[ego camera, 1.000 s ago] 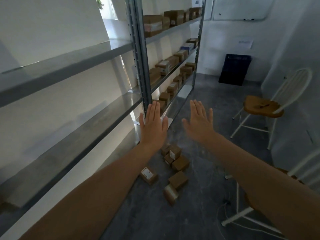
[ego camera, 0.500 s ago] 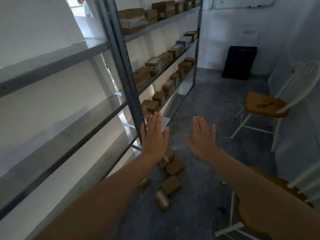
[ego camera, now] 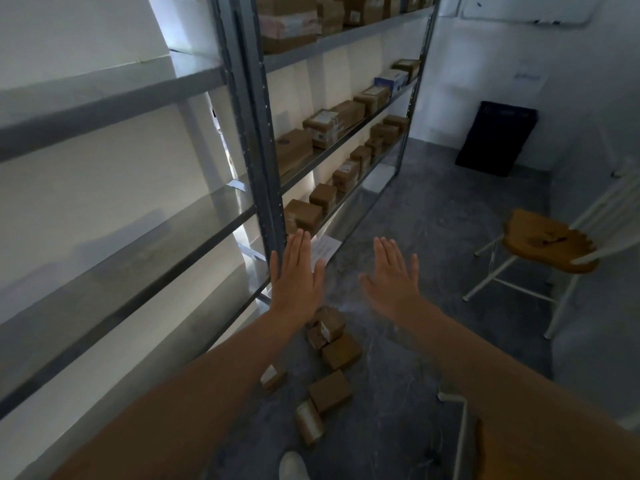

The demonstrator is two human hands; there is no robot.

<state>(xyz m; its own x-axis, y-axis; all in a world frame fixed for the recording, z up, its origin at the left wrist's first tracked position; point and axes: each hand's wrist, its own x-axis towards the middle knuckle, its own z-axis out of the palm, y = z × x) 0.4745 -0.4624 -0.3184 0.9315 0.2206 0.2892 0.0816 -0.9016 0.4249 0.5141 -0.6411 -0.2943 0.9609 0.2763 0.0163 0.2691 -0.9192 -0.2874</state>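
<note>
just below both flat hands (ego camera: 298, 271), scattered boxes (ego camera: 330, 368); chair (ego camera: 550, 244) rightward

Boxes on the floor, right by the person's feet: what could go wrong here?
Tripping: small boxes lie scattered on the floor just ahead of the shoe; a step could crush one too.
The left hand, open and empty, is right beside the metal shelf post and could knock it.
A white chair leg stands close on the right, another thing to catch a foot.
</note>
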